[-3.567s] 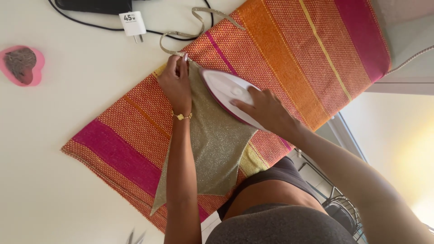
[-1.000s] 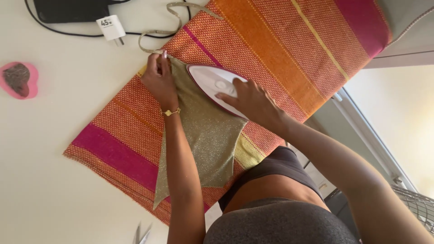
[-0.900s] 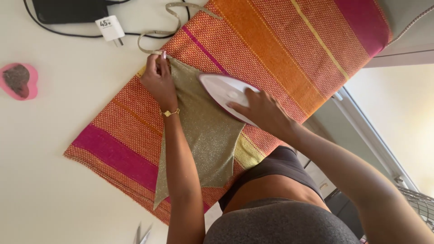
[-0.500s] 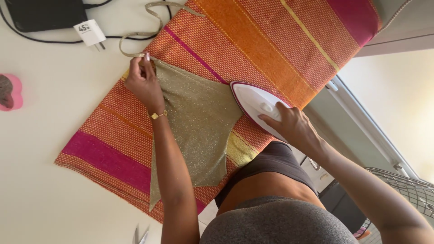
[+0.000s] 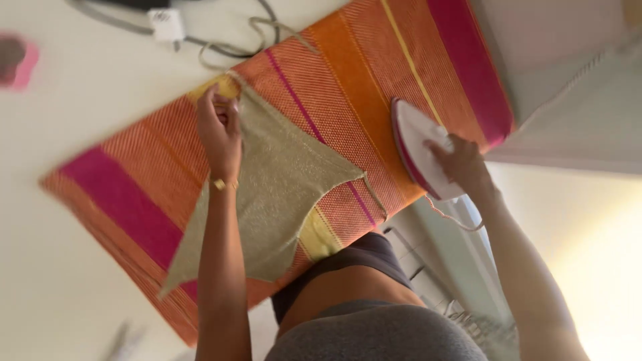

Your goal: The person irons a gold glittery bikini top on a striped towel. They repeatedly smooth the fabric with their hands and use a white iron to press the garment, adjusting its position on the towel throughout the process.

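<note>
A khaki-green garment (image 5: 281, 194) lies flat on an orange, pink and yellow striped cloth (image 5: 361, 87) spread over a white table (image 5: 80, 87). My left hand (image 5: 217, 130), with a gold bracelet at the wrist, pinches the garment's far corner and its thin strap. My right hand (image 5: 461, 164) grips a white iron (image 5: 416, 148) tilted on its side at the cloth's right edge, off the garment. The iron's cord hangs below my right wrist.
A white plug adapter (image 5: 167, 23) and grey cables (image 5: 221, 47) lie on the table beyond the cloth. A pink heart-shaped object (image 5: 17, 60) sits at the far left. Something blurred, maybe scissors (image 5: 124, 337), lies at the bottom left. The table edge drops off on the right.
My right hand has carried the iron off the garment to the right edge of the striped cloth and tilted it. My left hand keeps holding the garment's corner.
</note>
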